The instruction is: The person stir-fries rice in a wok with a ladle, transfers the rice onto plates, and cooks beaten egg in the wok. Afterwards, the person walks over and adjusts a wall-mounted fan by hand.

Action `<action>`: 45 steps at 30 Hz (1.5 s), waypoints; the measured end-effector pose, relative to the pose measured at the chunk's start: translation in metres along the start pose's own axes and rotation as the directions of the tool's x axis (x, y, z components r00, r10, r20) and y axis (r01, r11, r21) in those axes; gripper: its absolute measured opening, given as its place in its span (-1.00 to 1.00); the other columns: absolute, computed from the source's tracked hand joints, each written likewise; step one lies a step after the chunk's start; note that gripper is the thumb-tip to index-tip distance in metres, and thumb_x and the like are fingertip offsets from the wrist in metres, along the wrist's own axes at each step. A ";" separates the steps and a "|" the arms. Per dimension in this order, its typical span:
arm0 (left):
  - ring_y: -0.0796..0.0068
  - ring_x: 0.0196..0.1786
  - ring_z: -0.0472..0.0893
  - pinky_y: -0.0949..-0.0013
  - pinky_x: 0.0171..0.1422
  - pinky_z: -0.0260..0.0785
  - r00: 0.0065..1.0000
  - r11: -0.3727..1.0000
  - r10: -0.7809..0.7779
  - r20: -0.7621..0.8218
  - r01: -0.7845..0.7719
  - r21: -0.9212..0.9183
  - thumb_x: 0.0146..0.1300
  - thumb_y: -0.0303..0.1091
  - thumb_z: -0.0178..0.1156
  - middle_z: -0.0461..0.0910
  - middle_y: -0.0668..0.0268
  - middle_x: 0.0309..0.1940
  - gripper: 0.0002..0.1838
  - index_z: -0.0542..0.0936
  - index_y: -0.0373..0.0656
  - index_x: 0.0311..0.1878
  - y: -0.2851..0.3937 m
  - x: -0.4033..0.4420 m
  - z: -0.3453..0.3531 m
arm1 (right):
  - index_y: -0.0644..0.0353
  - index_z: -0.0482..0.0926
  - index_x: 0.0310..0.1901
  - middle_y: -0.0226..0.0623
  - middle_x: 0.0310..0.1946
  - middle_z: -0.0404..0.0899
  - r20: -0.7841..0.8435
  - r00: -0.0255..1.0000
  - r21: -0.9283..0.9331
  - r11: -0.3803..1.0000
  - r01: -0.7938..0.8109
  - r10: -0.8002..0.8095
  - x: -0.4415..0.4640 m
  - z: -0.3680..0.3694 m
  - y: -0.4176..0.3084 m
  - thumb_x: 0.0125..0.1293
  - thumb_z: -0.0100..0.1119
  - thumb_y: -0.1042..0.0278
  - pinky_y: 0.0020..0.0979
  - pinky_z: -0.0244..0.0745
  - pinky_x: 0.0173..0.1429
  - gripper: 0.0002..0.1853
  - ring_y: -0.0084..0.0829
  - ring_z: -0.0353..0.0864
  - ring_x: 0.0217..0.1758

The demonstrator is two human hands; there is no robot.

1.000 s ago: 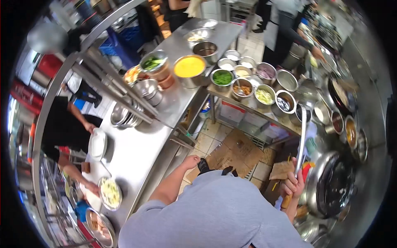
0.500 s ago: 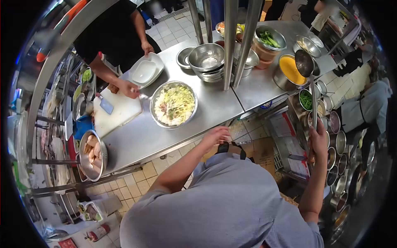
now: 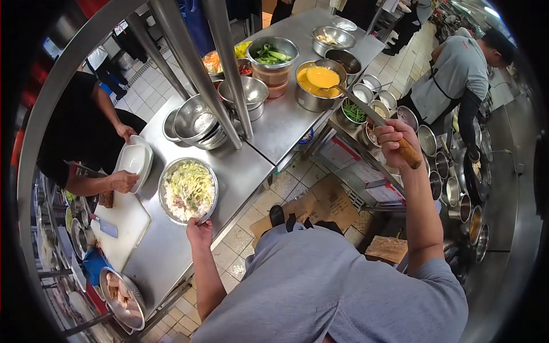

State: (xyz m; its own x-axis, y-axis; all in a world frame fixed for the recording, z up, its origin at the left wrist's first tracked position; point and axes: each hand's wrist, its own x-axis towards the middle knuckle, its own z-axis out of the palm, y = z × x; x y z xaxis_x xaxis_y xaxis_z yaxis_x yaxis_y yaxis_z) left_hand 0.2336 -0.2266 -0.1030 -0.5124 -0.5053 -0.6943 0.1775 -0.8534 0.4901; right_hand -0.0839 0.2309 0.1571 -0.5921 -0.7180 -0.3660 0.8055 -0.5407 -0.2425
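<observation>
My right hand point(image 3: 398, 143) is closed around the wooden handle of a long metal ladle point(image 3: 365, 107). The ladle's cup holds orange-yellow liquid point(image 3: 319, 76) and is over the metal pot point(image 3: 311, 103), which contains the same liquid. At the near rim of a metal bowl point(image 3: 214, 184), my left hand point(image 3: 199, 233) pinches the edge between thumb and fingers. Pale yellow-green shreds, white pieces and some reddish bits point(image 3: 186, 187) fill that bowl, which sits on the steel table point(image 3: 229, 186).
Across the table, a person in black point(image 3: 74, 123) holds white dishes point(image 3: 137, 157) beside a cutting board point(image 3: 128, 223). Metal posts point(image 3: 197, 68) rise near stacked bowls point(image 3: 194, 117). Raw meat fills a bowl point(image 3: 137, 323) at left. Another person point(image 3: 452, 74) works at right by several pots.
My left hand has moved left onto the bowl's rim. The ladle has dropped from above the pot's edge and now holds liquid. The person opposite has shifted a hand onto the white dishes.
</observation>
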 end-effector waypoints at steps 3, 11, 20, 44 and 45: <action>0.38 -0.44 0.51 0.47 -0.48 0.35 0.998 0.998 -0.043 -0.044 0.045 0.045 0.12 -0.47 -0.05 0.55 0.23 -0.35 -0.87 0.42 -0.16 -0.25 -0.003 -0.003 -0.006 | 0.44 0.28 0.13 -0.49 -0.46 0.33 0.095 0.995 0.079 0.997 -0.012 0.004 0.001 0.007 0.006 0.43 -0.16 0.39 -0.62 0.35 -0.56 -0.66 -0.75 0.38 -0.59; 0.34 -0.52 0.50 0.42 -0.56 0.34 0.989 0.968 -0.145 -0.042 0.151 0.200 0.14 -0.48 -0.03 0.51 0.21 -0.44 -0.95 0.39 -0.18 -0.31 -0.048 -0.045 0.036 | 0.36 0.33 0.11 -0.52 -0.49 0.33 -0.035 0.996 -0.051 0.996 0.079 -0.081 0.018 -0.014 0.018 0.42 -0.11 0.39 -0.60 0.31 -0.62 -0.69 -0.77 0.34 -0.63; 0.33 -0.49 0.53 0.38 -0.58 0.37 0.980 0.856 -0.168 0.111 0.089 0.510 0.11 -0.49 0.00 0.51 0.17 -0.38 -0.77 0.37 -0.22 -0.12 -0.072 -0.060 0.072 | 0.14 0.38 0.13 -0.48 -0.56 0.36 -0.273 0.836 -0.885 0.466 -0.024 -0.476 0.026 -0.015 0.047 0.32 0.05 0.41 -0.53 0.26 -0.62 -0.65 -0.64 0.33 -0.67; 0.38 -0.40 0.57 0.43 -0.52 0.44 0.921 0.708 -0.271 0.279 -0.006 0.706 0.12 -0.53 -0.05 0.53 0.12 -0.23 -0.57 0.31 -0.29 0.12 -0.100 -0.042 0.171 | 0.49 0.32 -0.02 -0.52 -0.51 0.37 0.025 0.994 0.110 0.989 0.101 -0.104 0.012 0.015 0.023 0.41 -0.14 0.39 -0.62 0.38 -0.59 -0.71 -0.77 0.42 -0.63; 0.38 -0.42 0.57 0.43 -0.54 0.44 0.918 0.707 -0.279 0.281 -0.001 0.707 0.10 -0.54 -0.06 0.53 0.12 -0.23 -0.56 0.31 -0.30 0.12 -0.104 -0.037 0.174 | 0.50 0.31 0.00 -0.51 -0.50 0.38 0.045 0.993 0.141 0.985 0.104 -0.111 0.011 0.015 0.023 0.41 -0.15 0.39 -0.62 0.39 -0.58 -0.70 -0.77 0.42 -0.63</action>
State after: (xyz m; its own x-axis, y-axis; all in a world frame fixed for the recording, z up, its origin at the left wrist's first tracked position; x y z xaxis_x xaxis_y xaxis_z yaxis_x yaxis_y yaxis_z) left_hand 0.0883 -0.0969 -0.0362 -0.7559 -0.1902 -0.6264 -0.4676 -0.5128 0.7200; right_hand -0.0725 0.2041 0.1608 -0.6783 -0.6724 -0.2962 0.7283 -0.6687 -0.1496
